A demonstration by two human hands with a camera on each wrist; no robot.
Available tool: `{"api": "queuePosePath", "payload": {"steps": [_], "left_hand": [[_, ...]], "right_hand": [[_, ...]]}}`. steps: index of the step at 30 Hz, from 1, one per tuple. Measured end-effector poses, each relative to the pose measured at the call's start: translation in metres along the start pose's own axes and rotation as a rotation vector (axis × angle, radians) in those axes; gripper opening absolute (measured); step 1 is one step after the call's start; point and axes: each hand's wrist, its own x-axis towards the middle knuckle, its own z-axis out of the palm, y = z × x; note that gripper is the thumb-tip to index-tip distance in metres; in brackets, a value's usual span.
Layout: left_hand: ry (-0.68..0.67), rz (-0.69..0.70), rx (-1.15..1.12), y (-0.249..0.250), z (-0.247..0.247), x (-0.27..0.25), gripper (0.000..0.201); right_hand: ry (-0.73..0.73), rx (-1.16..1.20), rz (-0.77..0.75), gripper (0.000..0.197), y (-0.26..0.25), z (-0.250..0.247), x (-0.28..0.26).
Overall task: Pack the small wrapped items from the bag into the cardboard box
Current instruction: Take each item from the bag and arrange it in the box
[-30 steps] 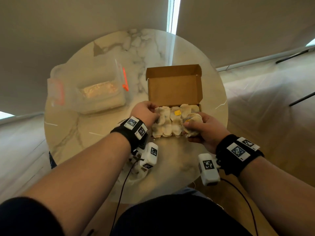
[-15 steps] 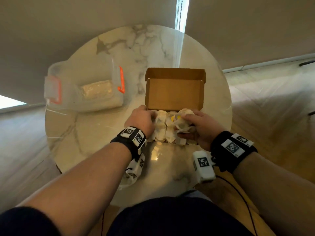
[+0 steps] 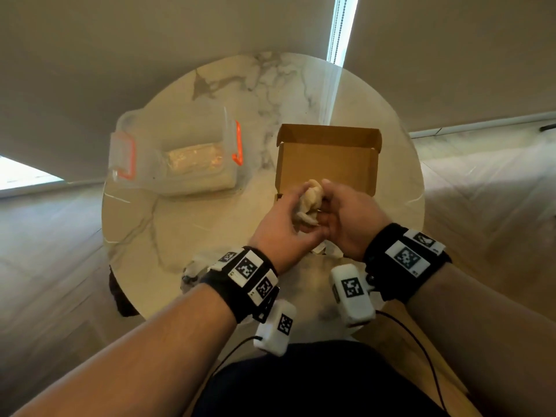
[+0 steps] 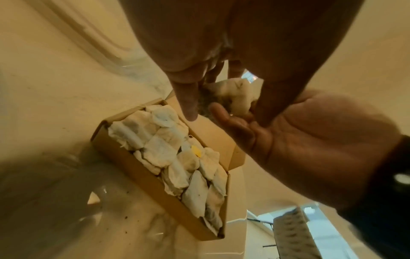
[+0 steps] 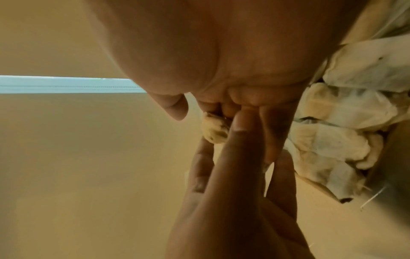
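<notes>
Left hand (image 3: 281, 224) and right hand (image 3: 350, 219) meet above cardboard box (image 3: 328, 158), fingers of both pinched on one wrapped item (image 3: 311, 198) between them. Box at table (image 3: 186, 242) centre, lid open toward 12 o'clock, packed with wrapped items (image 4: 175, 157). Clear bag (image 3: 177, 164) at 9 o'clock of box.

Round marble table (image 3: 168, 224); roller blinds (image 3: 150, 40); wood floor (image 3: 45, 251).

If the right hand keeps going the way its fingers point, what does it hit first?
Likely the left hand: the right hand points across at it, both holding the wrapped item between them above the cardboard box. Depth is unclear.
</notes>
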Motion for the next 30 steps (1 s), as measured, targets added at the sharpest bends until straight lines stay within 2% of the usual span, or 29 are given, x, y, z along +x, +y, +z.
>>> {"api": "queuePosePath", "payload": {"steps": [3,6,9,12,16,20,23,25,30], "left_hand": [[0.120,-0.046,-0.051,-0.012,-0.010,0.002,0.057],[0.156,-0.211,-0.392,-0.016,-0.024,0.002,0.030],[0.136,-0.335,-0.707,-0.011,-0.040,-0.003,0.025],[0.110,-0.368,-0.886,-0.013,-0.054,-0.009,0.026],[0.067,-0.354,-0.790,-0.016,-0.057,-0.014,0.023],[0.168,-0.442,-0.748,-0.026,-0.059,-0.011,0.014],[0.206,-0.502,-0.759,-0.037,-0.073,-0.014,0.012],[0.235,-0.533,-0.797,-0.044,-0.085,-0.019,0.013],[0.305,-0.582,-0.901,-0.051,-0.108,-0.027,0.019]], "right_hand": [[-0.017,-0.160,-0.001,0.044,0.007,0.014,-0.002],[0.051,-0.310,-0.037,0.037,0.011,0.020,-0.002],[0.107,-0.499,-0.164,0.027,0.011,0.020,-0.004],[0.132,-0.604,-0.295,0.020,0.014,0.022,-0.006],[0.150,-0.821,-0.404,0.013,0.025,0.028,-0.006],[0.299,-0.794,-0.431,0.020,0.039,0.024,-0.001],[0.409,-0.914,-0.365,0.018,0.049,0.016,0.007],[0.419,-0.999,-0.304,0.017,0.058,0.017,0.016],[0.391,-1.091,-0.288,0.022,0.076,0.026,0.043]]}}
